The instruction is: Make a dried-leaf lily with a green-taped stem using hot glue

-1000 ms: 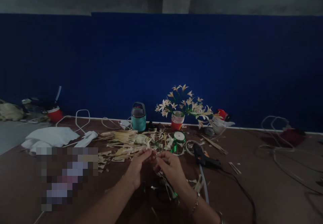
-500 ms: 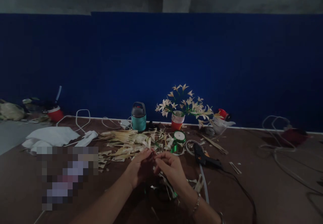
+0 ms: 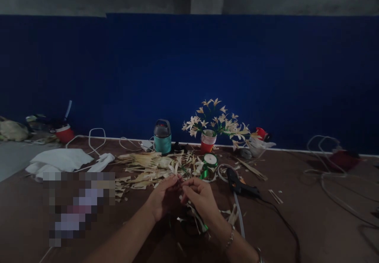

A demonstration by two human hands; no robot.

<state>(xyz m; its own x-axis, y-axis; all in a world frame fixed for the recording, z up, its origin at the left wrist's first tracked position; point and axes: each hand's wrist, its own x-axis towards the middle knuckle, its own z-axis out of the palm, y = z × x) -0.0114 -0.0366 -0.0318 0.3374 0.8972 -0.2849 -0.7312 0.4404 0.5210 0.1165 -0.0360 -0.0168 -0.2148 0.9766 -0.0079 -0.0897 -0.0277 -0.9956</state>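
Observation:
My left hand (image 3: 162,196) is closed in a pinch, and a small pale flower (image 3: 174,169) with pointed petals rises from its fingertips. Close beside it, my right hand (image 3: 201,198) has its thumb and fingers pinched together, almost touching the left fingertips. What the right fingers grip is too small and dark to make out. Dried pale husk strips (image 3: 145,163) lie spread just beyond both hands. A spool of green ribbon (image 3: 210,160) stands behind my right hand. Under my wrists are more scraps and a dark green coil, partly hidden.
A black glue gun (image 3: 242,186) with its cord lies at right. Pale flowers (image 3: 220,123) stand in a red paper cup (image 3: 208,142) near the blue wall. A teal container (image 3: 162,141) is left of it. White cloth (image 3: 60,160) lies at left, beside a blurred-out patch.
Hardly anything differs. The pale flower at my left fingertips has tilted or shifted very slightly; both hands keep their place and pinch.

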